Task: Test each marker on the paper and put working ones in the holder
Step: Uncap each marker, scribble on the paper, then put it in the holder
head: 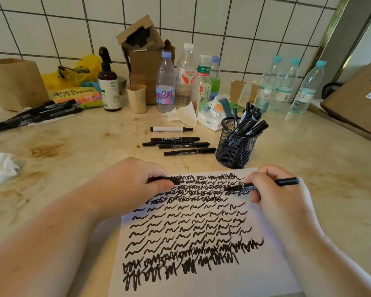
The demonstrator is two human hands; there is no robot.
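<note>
Five markers (181,143) are laid untested near the counter's (73,146) back middle, just left of the mesh holder (236,150), where tested ones are stood. One marker (263,185) is pinched in the right hand (281,189), tip angled to the paper's (201,277) far edge for a test stroke. Its cap (169,180) is clamped in the left hand's (133,185) curled fingers, presumably kept ready for recapping.
</note>
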